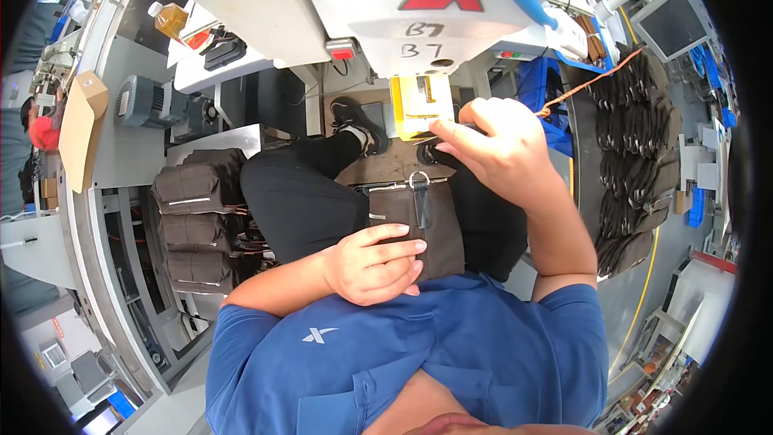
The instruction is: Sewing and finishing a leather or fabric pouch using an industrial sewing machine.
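Observation:
A dark brown fabric bag (441,229) rests on my lap, with a metal ring and a short dark strap (421,203) at its upper edge. My left hand (377,264) lies on the front of the bag, fingers stretched out and slightly apart; its thumb is hidden. Above the bag, my right hand (503,149) is closed in a pinch beside a yellow machine part (411,117). A slim metal tool (424,140) seems to stick out from its fingers; most of it is covered. An orange cord (594,84) runs from near that hand toward the upper right.
A large white machine head (386,0) overhangs my knees. Brown bags (197,221) are stacked at my left; a long row of dark bags (632,161) hangs at my right. Blue bins (541,84) stand beyond my right hand. A bottle (167,19) sits far left.

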Tool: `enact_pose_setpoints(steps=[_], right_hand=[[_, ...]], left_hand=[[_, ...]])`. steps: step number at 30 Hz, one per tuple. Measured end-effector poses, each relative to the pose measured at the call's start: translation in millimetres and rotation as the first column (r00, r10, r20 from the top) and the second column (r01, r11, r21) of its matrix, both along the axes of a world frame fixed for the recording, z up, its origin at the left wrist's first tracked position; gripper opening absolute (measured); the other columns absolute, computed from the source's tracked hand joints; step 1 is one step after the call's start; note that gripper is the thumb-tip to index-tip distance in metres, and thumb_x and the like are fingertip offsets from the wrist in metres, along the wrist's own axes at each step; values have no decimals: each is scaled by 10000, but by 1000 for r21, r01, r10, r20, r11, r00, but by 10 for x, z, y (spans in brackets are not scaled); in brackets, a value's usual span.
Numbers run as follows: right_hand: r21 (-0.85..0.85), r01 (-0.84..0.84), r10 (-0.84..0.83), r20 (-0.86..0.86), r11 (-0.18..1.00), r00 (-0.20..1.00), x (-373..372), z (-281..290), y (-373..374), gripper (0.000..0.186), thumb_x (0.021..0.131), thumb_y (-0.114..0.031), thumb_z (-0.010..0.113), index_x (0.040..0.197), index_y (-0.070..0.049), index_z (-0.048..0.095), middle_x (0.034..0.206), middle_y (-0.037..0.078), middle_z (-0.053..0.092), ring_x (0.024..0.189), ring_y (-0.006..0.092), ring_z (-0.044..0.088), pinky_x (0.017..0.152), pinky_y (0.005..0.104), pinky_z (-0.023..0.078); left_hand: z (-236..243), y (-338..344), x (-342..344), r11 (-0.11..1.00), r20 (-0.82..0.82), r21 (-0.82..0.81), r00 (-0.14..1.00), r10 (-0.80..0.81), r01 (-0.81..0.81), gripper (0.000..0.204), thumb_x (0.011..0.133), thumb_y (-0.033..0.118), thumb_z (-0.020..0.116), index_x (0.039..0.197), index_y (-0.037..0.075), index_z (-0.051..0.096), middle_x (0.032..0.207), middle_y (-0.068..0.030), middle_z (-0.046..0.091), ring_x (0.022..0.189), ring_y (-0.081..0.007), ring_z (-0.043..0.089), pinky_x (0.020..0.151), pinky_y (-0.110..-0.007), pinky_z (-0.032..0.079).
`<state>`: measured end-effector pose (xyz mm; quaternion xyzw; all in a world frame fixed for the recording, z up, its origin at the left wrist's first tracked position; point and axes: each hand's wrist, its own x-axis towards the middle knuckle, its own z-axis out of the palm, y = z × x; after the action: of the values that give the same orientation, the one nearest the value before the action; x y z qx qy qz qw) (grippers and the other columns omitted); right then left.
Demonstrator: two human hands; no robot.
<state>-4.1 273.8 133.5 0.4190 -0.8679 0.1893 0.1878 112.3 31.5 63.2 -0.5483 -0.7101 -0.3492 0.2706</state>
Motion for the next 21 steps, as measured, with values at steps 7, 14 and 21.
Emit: enact_pose_setpoints(steps=[7,14,21], right_hand=[[54,24,-23,-7,998,1000,-36,-84,8,248,790,-270,772,1009,-168,721,799,-9,564,687,179,581,608,356,446],[-400,482,-248,510,779,824,-170,-341,302,318,832,-146,789,1134,-64,735,998,80,688,823,167,660,728,297,531],[-283,866,-560,672,411,485,-1318,-1336,1202,493,901,-92,626,1375,33,565,1185,227,695,1126,299,661,997,358,480]], left_hand=[[15,40,-9,997,-5,23,997,-77,77,254,928,264,732,919,11,709,971,-70,617,1048,-273,698,935,-478,559],[5,-79,-18,1000,8,10,1000,-28,28,260,904,272,750,942,18,705,900,-56,664,1036,-263,701,954,-465,551],[44,-66,6,1000,29,-11,999,-25,25,268,859,246,783,971,17,699,932,-60,674,1066,-264,688,952,-453,553]])
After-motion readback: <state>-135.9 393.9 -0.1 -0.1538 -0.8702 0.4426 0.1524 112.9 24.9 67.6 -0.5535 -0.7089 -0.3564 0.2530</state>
